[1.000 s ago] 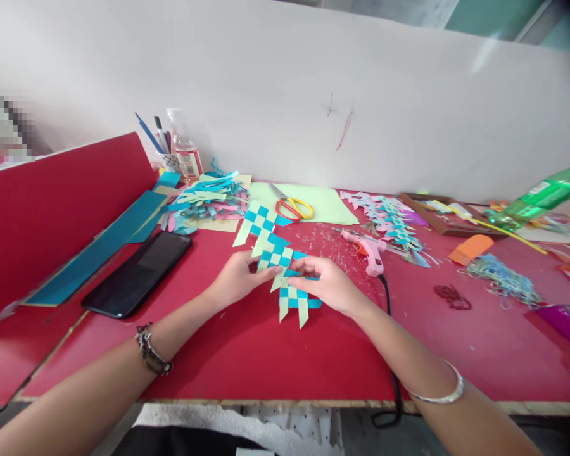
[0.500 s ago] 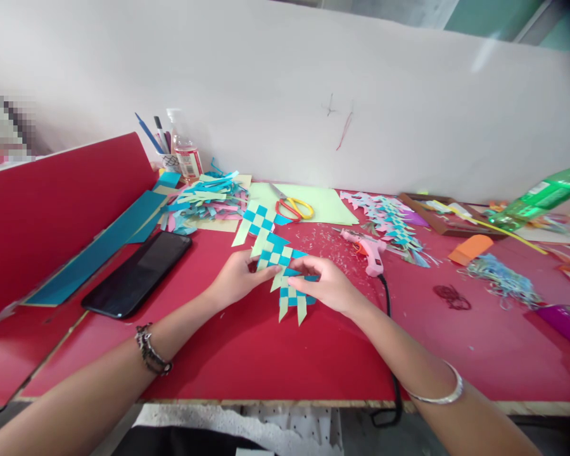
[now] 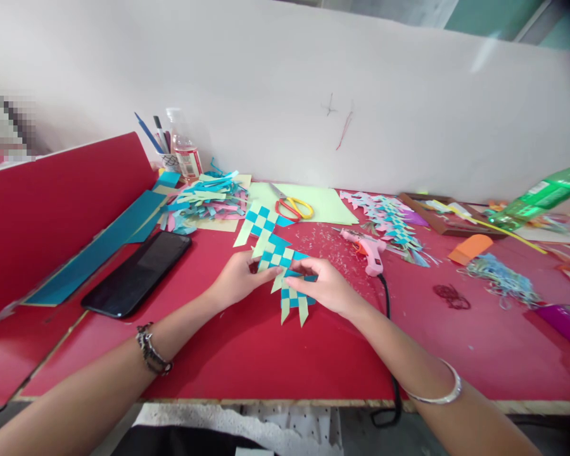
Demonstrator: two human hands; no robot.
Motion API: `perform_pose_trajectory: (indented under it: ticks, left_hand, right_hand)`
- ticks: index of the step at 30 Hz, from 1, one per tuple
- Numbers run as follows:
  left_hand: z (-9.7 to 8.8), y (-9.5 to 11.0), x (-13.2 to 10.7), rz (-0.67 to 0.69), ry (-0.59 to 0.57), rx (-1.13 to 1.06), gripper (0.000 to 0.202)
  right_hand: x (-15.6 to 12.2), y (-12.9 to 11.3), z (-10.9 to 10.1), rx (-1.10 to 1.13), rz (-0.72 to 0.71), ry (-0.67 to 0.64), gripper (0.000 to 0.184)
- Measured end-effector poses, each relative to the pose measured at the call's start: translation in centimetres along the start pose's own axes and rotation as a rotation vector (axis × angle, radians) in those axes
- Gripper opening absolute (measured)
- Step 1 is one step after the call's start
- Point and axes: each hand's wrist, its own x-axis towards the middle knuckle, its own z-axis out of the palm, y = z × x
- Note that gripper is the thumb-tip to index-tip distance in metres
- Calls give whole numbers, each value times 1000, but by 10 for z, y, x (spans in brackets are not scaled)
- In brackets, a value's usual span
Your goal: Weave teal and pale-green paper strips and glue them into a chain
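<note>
A woven paper strip piece [image 3: 276, 255] in blue and pale green checks slants over the red table, its loose pointed ends hanging toward me. My left hand [image 3: 240, 278] pinches its left edge near the middle, thumb on top. From the other side, my right hand [image 3: 325, 285] grips its lower right part between thumb and fingers. The fingertips beneath the paper are partly hidden. Beyond the far end lie scissors [image 3: 294, 208] with red and yellow handles, on pale green paper sheets [image 3: 327, 199].
A pink glue gun [image 3: 369, 250] with a black cord lies right of my hands. A black phone [image 3: 137, 273] and blue paper strips [image 3: 99, 247] are at left. Behind are a paper strip pile [image 3: 209, 199], a clear bottle [image 3: 185, 145] and finished woven pieces [image 3: 389, 218]. A green bottle [image 3: 541, 196] leans at right.
The woven paper piece has shifted very slightly, its lower ends a little to the right. Both hands keep their hold almost in place.
</note>
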Motion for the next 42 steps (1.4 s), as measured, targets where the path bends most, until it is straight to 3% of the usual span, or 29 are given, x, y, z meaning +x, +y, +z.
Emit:
perform_pose_trajectory:
  ticks: [15,26,29,35,42]
  left_hand:
    - [1,0,0,10,-18,-8,30]
    - [-1,3,1,-17,-16,-47,31]
    - [-4,7,0,-4,10,-71,29]
    - [-7,5,0,-19,38,-65,29]
    - [-8,8,1,-64,138,-49,31]
  right_hand:
    - [0,-5,2,-6,46,8,20]
    - [3,1,0,89,-26,-34,25]
    - [4,0,-4,143,-22,59,20]
    - [8,5,-14,231,-71,394,16]
    - [7,6,-16,212,-21,335,17]
